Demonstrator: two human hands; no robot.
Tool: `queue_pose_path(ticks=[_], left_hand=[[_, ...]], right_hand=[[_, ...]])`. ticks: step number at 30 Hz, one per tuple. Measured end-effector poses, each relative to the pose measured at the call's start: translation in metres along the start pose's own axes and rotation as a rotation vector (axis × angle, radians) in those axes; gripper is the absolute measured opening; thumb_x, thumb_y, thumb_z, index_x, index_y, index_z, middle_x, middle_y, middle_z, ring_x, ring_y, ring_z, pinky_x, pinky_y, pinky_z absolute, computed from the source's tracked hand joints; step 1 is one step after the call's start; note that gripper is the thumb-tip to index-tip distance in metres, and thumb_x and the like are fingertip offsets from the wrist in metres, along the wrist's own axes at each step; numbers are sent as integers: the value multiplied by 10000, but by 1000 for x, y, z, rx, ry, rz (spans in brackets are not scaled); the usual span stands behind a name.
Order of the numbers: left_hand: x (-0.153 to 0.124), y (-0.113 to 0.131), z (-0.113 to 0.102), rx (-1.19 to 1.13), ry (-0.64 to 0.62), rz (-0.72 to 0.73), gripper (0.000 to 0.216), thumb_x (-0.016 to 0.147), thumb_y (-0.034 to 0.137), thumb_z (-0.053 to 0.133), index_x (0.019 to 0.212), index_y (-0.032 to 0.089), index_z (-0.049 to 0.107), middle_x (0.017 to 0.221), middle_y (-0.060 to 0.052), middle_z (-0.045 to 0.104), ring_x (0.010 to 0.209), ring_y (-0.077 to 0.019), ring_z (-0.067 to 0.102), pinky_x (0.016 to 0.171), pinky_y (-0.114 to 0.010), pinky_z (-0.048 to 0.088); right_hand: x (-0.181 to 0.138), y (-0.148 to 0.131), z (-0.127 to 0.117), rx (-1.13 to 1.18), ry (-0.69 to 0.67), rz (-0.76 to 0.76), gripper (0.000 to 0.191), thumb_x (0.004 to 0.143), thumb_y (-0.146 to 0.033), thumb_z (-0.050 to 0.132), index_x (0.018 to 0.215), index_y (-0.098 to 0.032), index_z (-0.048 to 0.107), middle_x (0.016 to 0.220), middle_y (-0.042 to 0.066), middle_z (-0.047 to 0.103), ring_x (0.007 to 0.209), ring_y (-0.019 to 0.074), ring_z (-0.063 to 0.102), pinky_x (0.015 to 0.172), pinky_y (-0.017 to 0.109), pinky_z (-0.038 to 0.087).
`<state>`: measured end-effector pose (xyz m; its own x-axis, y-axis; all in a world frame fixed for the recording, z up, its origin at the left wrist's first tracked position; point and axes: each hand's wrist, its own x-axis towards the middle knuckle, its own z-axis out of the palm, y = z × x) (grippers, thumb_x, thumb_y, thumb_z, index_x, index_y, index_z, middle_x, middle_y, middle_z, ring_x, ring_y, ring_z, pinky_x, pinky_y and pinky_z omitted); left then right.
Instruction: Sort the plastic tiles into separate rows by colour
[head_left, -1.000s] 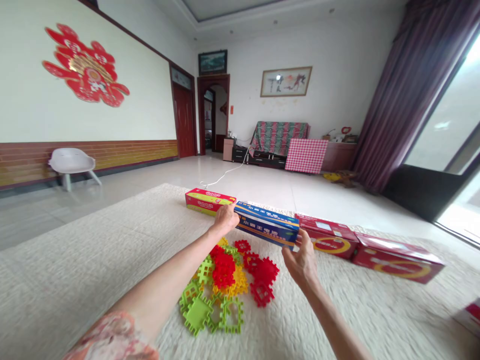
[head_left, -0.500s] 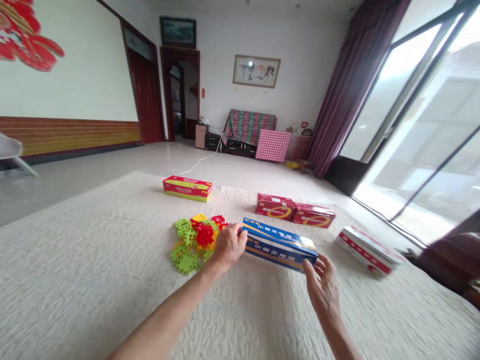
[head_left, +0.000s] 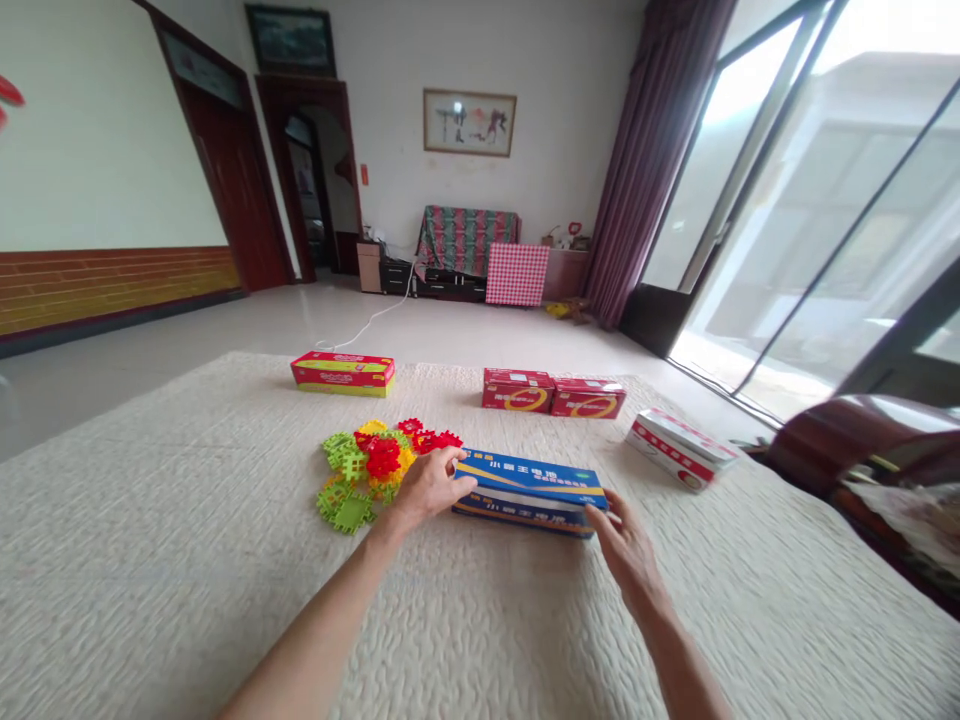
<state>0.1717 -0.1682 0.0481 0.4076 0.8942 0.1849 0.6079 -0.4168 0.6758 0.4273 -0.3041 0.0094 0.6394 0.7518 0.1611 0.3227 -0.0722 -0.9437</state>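
A long blue cardboard box with white lettering and orange stripes lies on the cream quilted cover. Along its front edge a pale gap shows between top and front panel, so the lid seems slightly lifted. At the box's left end my left hand grips the corner, thumb on the front edge. My right hand holds the other end, its thumb at the front corner and its fingers behind the end. Just left of the box lies a pile of red, green and yellow plastic interlocking pieces. What the box contains is hidden.
Behind stand a red and yellow box and two dark red boxes, one left, one right. Farther right is a white and red box. A dark red glossy piece of furniture stands at the right edge.
The view has turned to the right. The blue box, tilted before, now sits flatter, and a gap shows along its front edge. Both hands remain at its ends.
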Motion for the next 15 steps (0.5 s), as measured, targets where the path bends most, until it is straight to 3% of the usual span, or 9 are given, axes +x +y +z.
queue_pose_path(ticks=[7,11,15], left_hand=[[16,-5,-14,-94,-263,181,664,615,223,651,1271,203,546,1315,-70,545,1129,-213,557,962,-286,441],[14,-4,-15,-65,-289,211,723,623,201,635,1331,184,489,1424,-83,440,1249,-219,466,1021,-267,393],[13,-2,-11,-44,-219,158,700,653,178,580,1345,184,479,1351,-70,526,1169,-204,533,986,-254,419]], right_hand=[[4,-13,-2,128,-95,72,744,651,-355,560,1354,-156,420,1294,123,565,1093,287,578,910,416,465],[4,-18,-2,92,-124,108,809,639,-314,524,1412,-154,351,1353,116,513,1091,291,570,905,424,468],[5,-12,-3,111,-125,79,777,664,-339,542,1403,-175,369,1374,121,491,1148,289,542,935,423,451]])
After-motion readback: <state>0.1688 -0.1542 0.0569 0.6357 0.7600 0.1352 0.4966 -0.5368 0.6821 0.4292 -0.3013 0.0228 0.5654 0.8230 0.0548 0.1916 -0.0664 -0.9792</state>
